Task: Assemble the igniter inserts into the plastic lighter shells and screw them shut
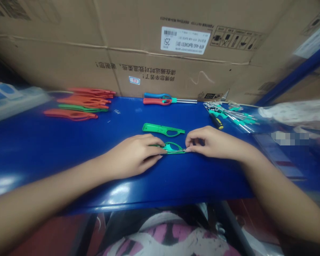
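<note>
My left hand (134,156) holds the green handle (174,147) down on the worktop (69,149), just before me, right hand (210,142) pinching its end; I should keep it flat and pinch squarely.

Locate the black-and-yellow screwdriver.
In the head view, the screwdriver lies right of centre on the blue table, beside the teal-handled pile, just beyond the right hand.

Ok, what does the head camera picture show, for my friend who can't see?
The left hand and right hand hold a green plastic handle piece on a shiny blue table. A second green plastic handle piece lies just behind it, and a pile of orange and green plastic handles sits far left.
</note>
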### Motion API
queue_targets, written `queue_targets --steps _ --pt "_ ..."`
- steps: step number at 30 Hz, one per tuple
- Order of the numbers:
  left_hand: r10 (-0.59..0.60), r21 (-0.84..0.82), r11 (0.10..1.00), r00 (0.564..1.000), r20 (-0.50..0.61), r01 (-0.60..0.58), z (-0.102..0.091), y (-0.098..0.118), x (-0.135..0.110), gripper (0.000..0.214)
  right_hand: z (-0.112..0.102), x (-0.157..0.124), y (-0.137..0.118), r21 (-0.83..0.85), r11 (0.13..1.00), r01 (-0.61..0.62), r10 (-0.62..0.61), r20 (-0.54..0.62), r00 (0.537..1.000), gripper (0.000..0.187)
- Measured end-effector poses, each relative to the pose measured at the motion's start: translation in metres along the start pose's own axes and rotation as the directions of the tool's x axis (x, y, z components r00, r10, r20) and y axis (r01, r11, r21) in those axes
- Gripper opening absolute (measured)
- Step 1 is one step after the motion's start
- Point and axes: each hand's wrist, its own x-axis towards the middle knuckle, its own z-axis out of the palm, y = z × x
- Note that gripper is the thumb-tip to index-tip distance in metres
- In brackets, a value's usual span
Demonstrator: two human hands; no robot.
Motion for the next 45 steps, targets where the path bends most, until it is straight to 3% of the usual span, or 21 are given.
queue_targets --steps 6,10,17,22,27,36,41,45 --pt "-0.027 -0.072 0.997 0.999 -0.019 0.025 0.002 -0.001 0.001 0.028 0.004 0.004 -0.001 0.100 0.990 -0.101 0.100 0.017 0.995 0.015" --pt "-0.022 -0.112 0.994 0.999 -0.026 0.019 0.003 -0.003 0.002 0.028 0.002 0.002 -0.005 0.122 0.989 -0.081 0.080 0.019 0.997 0.010" --pt "-0.025 -0.102 0.995 0.999 -0.027 0.022 0.002 -0.003 0.002 0.028 -0.002 0.000 -0.004 0.066 0.997 -0.047 0.045 0.041 0.998 0.019" --pt "-0.014 -0.097 0.995 0.999 -0.044 0.010 0.003 -0.003 0.002 0.028 0.001 0.004 -0.004 0.112 0.985 -0.131 0.126 0.057 0.990 0.015" --pt "0.002 -0.100 0.995 0.999 -0.055 -0.007 0.007 -0.006 0.003 0.026 0.003 0.005 -0.007 0.058 0.983 -0.173 0.171 0.035 0.985 0.013" --pt "0.005 -0.160 0.987 0.997 -0.075 -0.016 0.007 -0.010 0.003 0.024 -0.006 -0.006 -0.005 -0.033 0.999 -0.032 0.035 0.102 0.994 0.014" --pt "0.000 -0.163 0.987 0.997 -0.071 -0.012 0.008 -0.013 0.003 0.025 -0.003 -0.007 -0.004 -0.120 0.989 0.082 -0.074 0.068 0.995 0.015" --pt "-0.003 -0.156 0.988 0.997 -0.082 -0.010 0.008 -0.014 0.004 0.024 0.002 -0.007 -0.006 -0.265 0.959 0.100 -0.093 0.038 0.995 0.014"
